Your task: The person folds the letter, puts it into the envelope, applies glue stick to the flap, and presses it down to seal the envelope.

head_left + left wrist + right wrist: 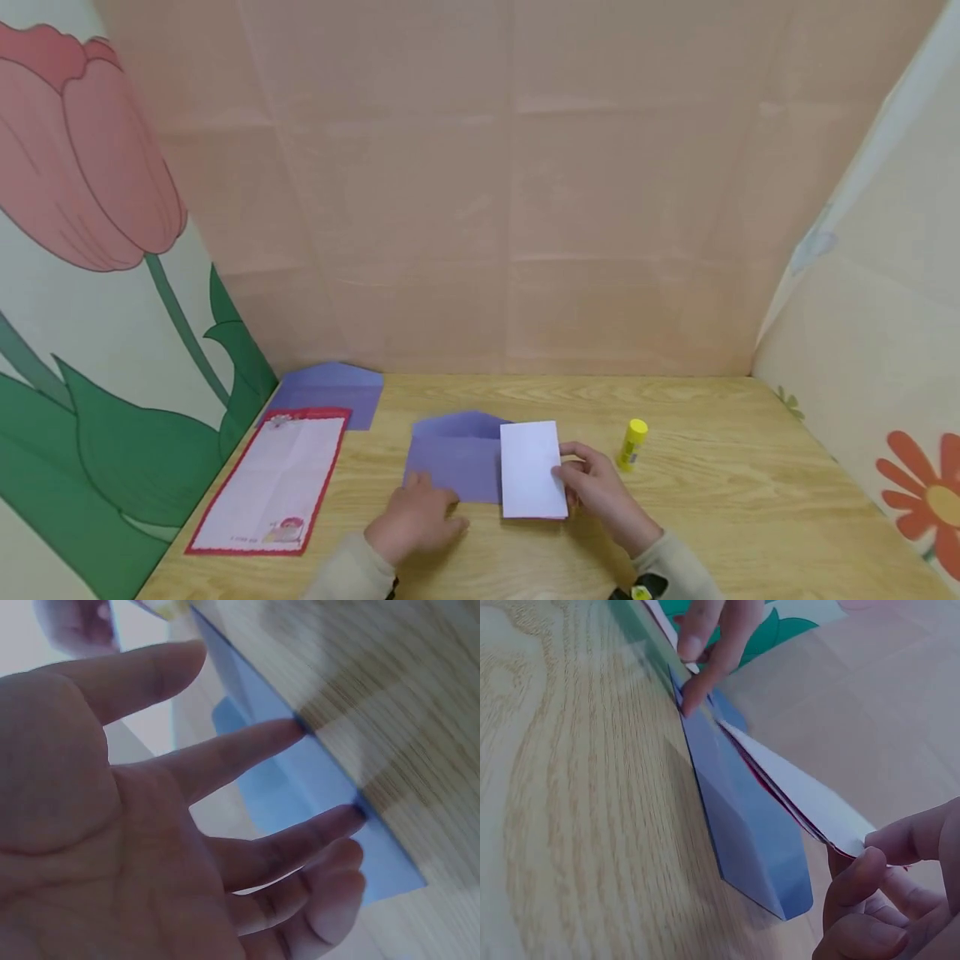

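A purple envelope (450,467) lies on the table in front of me, its pointed flap open toward the back. My left hand (420,517) touches the envelope's near edge with its fingertips; the left wrist view shows the index and middle fingers (232,761) stretched out to that edge. Between thumb and fingers, my right hand (600,487) pinches a folded white sheet of paper (532,471) by its right side. The sheet overlaps the right part of the envelope in the head view. Red shows along its layered edge in the right wrist view.
On the left lies a white letter sheet (277,483) with a red border and small pictures. Behind it is a second purple envelope (330,392), partly covered. A yellow glue stick (633,444) stands to the right of my right hand. A pinkish-brown covering (510,208) hangs behind the table.
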`<state>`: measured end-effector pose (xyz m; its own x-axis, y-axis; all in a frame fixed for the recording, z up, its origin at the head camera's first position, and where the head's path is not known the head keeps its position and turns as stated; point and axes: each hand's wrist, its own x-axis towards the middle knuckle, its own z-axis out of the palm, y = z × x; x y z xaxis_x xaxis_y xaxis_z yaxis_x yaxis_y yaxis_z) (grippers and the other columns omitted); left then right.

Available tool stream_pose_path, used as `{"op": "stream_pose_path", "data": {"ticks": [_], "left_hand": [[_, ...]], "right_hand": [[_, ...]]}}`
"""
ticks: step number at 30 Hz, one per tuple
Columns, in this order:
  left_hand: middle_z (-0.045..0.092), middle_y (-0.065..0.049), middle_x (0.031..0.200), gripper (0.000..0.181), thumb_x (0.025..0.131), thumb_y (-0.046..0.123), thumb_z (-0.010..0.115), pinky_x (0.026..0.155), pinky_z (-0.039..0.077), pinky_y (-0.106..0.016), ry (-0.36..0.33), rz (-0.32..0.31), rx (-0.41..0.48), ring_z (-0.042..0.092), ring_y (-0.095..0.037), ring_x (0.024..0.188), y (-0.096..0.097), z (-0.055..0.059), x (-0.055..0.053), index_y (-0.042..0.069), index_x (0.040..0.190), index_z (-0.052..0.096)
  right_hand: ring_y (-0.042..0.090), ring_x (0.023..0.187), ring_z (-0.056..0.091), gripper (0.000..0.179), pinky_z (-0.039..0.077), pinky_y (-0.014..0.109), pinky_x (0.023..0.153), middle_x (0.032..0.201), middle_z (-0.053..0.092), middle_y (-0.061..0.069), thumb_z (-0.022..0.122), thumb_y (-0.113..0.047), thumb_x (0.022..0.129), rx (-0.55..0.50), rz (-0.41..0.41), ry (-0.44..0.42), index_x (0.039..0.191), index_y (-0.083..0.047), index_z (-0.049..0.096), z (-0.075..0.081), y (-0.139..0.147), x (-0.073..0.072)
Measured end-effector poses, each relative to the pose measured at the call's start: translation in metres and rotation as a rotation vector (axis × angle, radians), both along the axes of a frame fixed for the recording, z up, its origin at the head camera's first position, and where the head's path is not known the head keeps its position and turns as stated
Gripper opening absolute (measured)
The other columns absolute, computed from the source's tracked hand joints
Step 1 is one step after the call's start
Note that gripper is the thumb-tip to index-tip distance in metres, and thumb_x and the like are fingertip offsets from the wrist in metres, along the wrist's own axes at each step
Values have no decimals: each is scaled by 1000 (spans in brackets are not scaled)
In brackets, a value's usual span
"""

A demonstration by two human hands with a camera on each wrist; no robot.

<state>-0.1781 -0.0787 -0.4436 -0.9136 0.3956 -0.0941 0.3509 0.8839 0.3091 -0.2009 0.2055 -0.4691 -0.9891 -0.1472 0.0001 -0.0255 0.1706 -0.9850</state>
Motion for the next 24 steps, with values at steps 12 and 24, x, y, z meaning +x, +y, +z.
{"op": "stream_pose_path", "data": {"ticks": [12, 24], "left_hand": [[62, -8, 96, 44, 86, 50, 71, 78, 48, -45, 58, -112, -74, 54, -26, 93, 2, 3, 11, 12, 106, 72], [56, -16, 131, 104, 55, 54, 94, 90, 47, -45, 120, -86, 51, 48, -30, 107, -22, -17, -45, -2, 135, 58]], "right_hand": [[13, 53, 47, 30, 36, 23, 48, 75, 62, 5, 61, -4, 94, 23, -72, -88, 121, 7, 57, -1, -3, -3], [17, 57, 47, 25, 35, 24, 47, 79, 63, 7, 62, -5, 95, 70, -168, -121, 120, 2, 62, 6, -5, -4]]}}
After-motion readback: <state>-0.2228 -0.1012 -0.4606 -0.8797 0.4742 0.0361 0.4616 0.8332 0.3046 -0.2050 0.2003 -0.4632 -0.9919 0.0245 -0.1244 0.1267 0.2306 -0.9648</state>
